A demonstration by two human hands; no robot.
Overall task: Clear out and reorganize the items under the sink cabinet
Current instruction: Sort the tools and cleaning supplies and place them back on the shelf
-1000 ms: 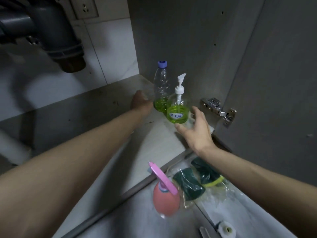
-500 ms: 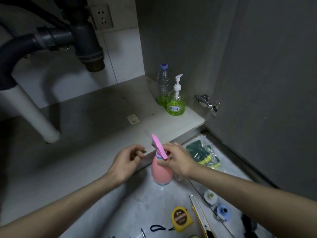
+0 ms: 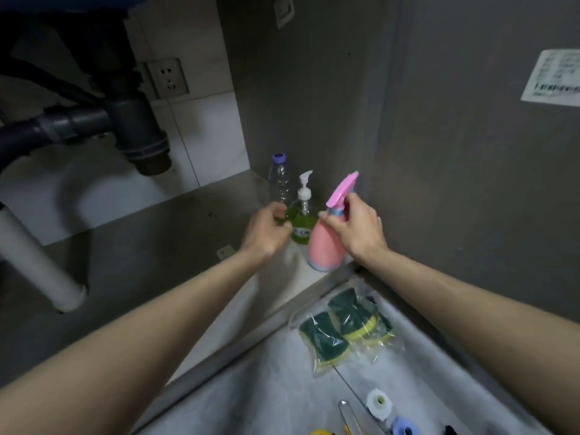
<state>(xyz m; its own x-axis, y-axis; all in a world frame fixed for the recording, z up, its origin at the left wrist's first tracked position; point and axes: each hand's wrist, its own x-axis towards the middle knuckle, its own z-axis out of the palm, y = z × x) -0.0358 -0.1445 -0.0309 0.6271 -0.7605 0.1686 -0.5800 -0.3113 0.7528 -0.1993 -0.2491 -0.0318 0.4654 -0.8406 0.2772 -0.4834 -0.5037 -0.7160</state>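
Observation:
My right hand point(image 3: 356, 227) grips the neck of a pink spray bottle point(image 3: 323, 246), whose base sits at the front right corner of the cabinet floor point(image 3: 157, 246). Just behind it stand a pump bottle of green liquid point(image 3: 299, 222) and a clear bottle with a blue cap point(image 3: 279, 180). My left hand point(image 3: 266, 229) hovers beside the pump bottle with its fingers curled and nothing in it; whether it touches the bottle I cannot tell.
A grey drain trap point(image 3: 138, 133) and white pipe point(image 3: 34, 265) hang at the left. On the floor outside lie a bag of green sponges point(image 3: 345, 328), a white spool point(image 3: 378, 401), a blue spool point(image 3: 403, 428) and a utility knife point(image 3: 350, 417). The cabinet door point(image 3: 486, 152) stands open on the right.
My right hand has lifted the pink spray bottle off the outside floor and carried it into the cabinet beside the green pump bottle. My left hand moved forward with it.

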